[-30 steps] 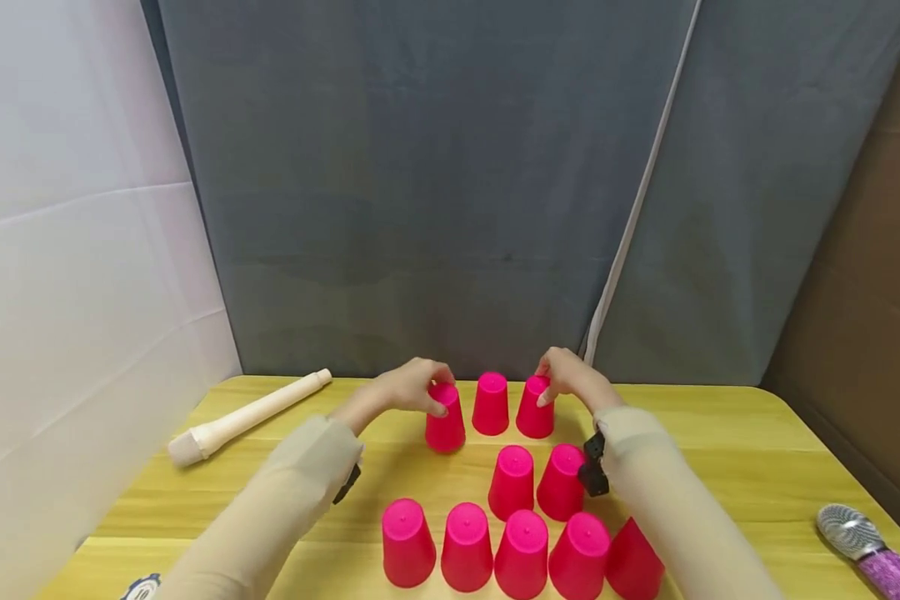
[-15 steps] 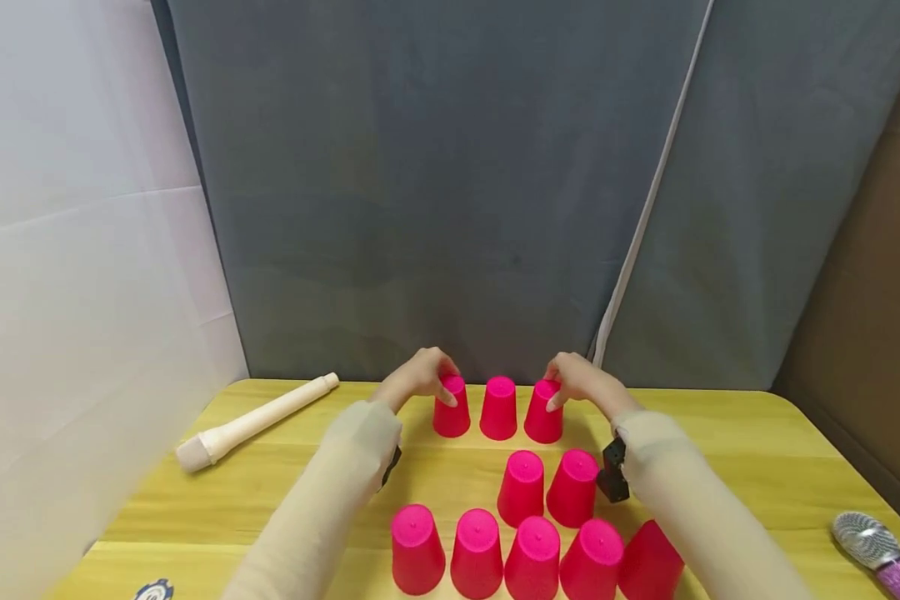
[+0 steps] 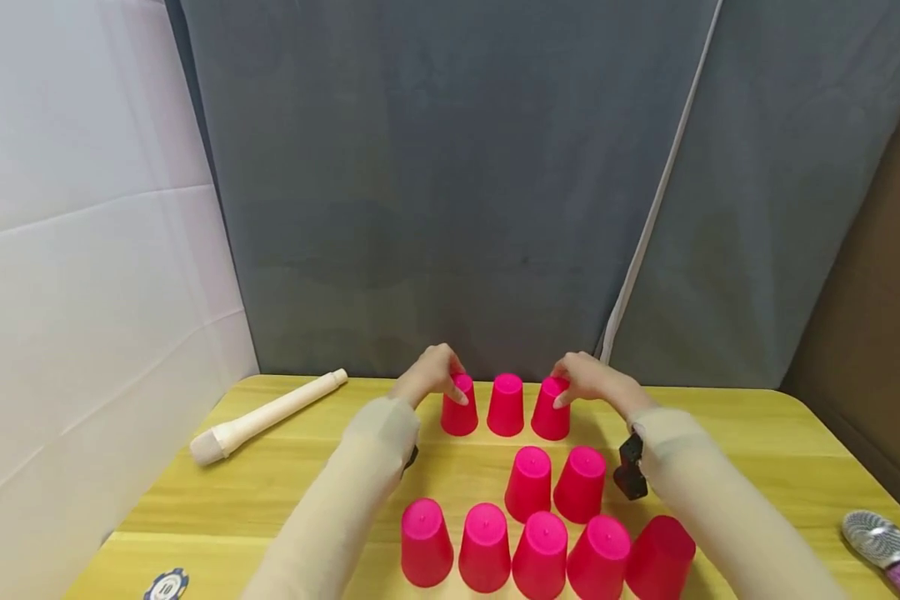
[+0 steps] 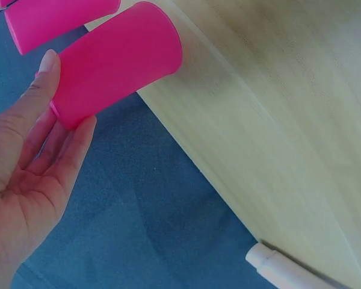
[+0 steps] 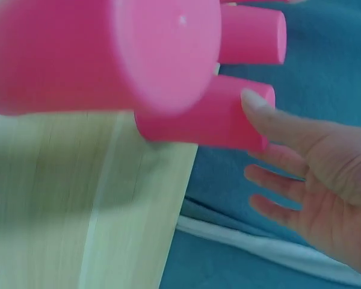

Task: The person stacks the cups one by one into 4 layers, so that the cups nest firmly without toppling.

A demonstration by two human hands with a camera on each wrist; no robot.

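1. The back row of three pink cups stands close to the far edge of the yellow counter [image 3: 757, 433], right in front of the grey curtain [image 3: 457, 208]
2. The left hand [image 3: 431, 375] touches the left back cup [image 3: 459, 407]; its grip is spread, thumb on the side
3. The right hand [image 3: 592, 379] touches the right back cup [image 3: 551, 410], fingers loose and open
4. Both cups stand upside down, long way straight up
5. There is bare counter on both sides, out to the wooden stick [image 3: 266, 414] and the microphone [image 3: 881, 542]
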